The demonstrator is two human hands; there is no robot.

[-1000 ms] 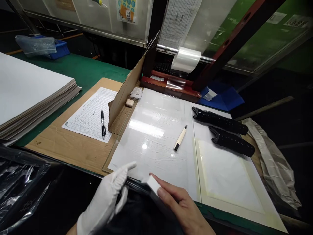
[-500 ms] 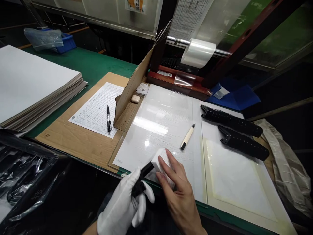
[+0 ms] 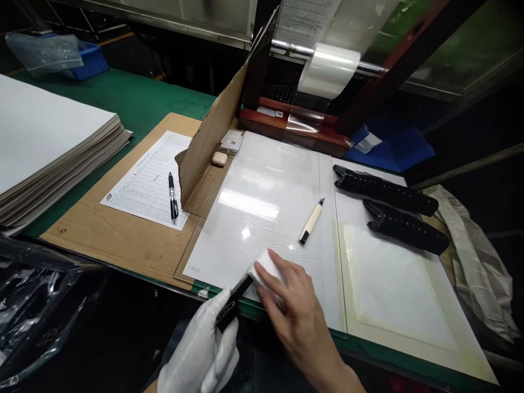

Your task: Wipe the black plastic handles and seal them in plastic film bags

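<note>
My left hand (image 3: pixel 202 344), in a white glove, is closed around a dark, narrow black part (image 3: pixel 234 307) just in front of the table's edge. Bare fingers of my right hand (image 3: pixel 297 311) grip a white block (image 3: pixel 265 264), perhaps a sponge or folded cloth, pressed against the black part's upper end. That end is partly hidden by the block. A cream-handled craft knife (image 3: pixel 311 222) lies on the white sheet beyond my right hand. Farther right rest two long black perforated parts (image 3: pixel 385 190), side by side.
A clear-covered white sheet (image 3: pixel 262 180) lies before me. To the left are cardboard (image 3: pixel 123 245), a form with a pen (image 3: pixel 172 197) and a paper stack (image 3: pixel 53 136). An upright cardboard flap (image 3: pixel 213 131) stands mid-table. Behind is a film roll (image 3: pixel 329 71) on a rod.
The black part has turned in my left glove, now showing a flatter, longer face. My right hand and the white block have shifted slightly left. The whole view has moved a little.
</note>
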